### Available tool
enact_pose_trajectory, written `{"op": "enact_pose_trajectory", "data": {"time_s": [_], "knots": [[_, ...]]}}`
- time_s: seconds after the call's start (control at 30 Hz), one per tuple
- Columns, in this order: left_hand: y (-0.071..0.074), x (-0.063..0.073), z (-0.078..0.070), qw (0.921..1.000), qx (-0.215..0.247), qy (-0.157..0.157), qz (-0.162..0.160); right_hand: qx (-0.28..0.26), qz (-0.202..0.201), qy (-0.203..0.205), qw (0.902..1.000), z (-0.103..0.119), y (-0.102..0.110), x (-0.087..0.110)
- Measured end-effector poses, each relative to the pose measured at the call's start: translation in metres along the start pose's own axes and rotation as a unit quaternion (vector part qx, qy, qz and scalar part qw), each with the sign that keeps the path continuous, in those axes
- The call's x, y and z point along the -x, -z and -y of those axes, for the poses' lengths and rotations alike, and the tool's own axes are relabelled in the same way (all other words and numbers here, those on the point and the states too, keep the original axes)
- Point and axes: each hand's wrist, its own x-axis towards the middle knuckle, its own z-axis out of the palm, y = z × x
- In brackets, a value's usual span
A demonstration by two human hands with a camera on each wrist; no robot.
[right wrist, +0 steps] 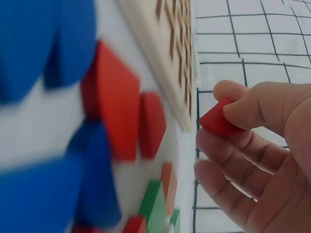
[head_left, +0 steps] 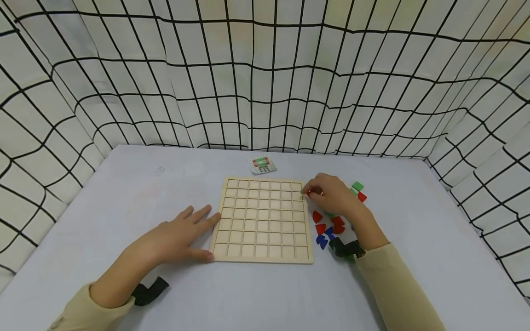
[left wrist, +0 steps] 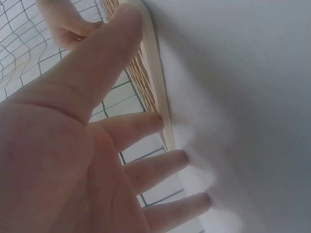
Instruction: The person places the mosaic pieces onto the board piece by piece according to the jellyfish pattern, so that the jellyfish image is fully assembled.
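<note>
A wooden grid board [head_left: 262, 259] with rows of square cells lies on the white table. My left hand [head_left: 175, 236] is spread at the board's left edge, its thumb and index fingertip touching the rim; in the left wrist view the thumb [left wrist: 114, 41] lies against the wooden edge. Above the board's upper right edge, my right hand [head_left: 333, 194] pinches a red block with a pointed corner [right wrist: 221, 119] between thumb and fingers. Right of the board lie loose red blocks [head_left: 337, 221], blue blocks [head_left: 321, 241] and green blocks [head_left: 358, 186], partly hidden under the right hand.
A small printed picture card [head_left: 262, 164] lies beyond the board's far edge. A black wire grid with white sheeting behind it borders the table [head_left: 124, 184] at the back and sides. Each wrist bears a black strap [head_left: 150, 291].
</note>
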Motion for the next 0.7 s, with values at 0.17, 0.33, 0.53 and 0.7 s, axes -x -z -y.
{"op": "enact_pose_trajectory", "data": {"time_s": [0.17, 0.33, 0.53, 0.7], "knots": [[0.0, 0.0, -0.001, 1.0, 0.008, 0.003, 0.004, -0.054, 0.018, 0.014, 0.9983, 0.012, -0.004, -0.007], [0.002, -0.001, -0.002, 0.9999, 0.011, 0.001, 0.004, -0.068, 0.043, 0.008, 0.9967, 0.021, -0.009, -0.019], [0.001, -0.002, -0.002, 0.9999, 0.012, 0.004, 0.006, -0.057, 0.052, 0.006, 0.997, 0.026, -0.014, -0.037], [-0.001, -0.002, 0.001, 0.9999, 0.01, 0.008, 0.006, -0.046, 0.057, -0.003, 0.9973, 0.031, -0.018, -0.046]]}}
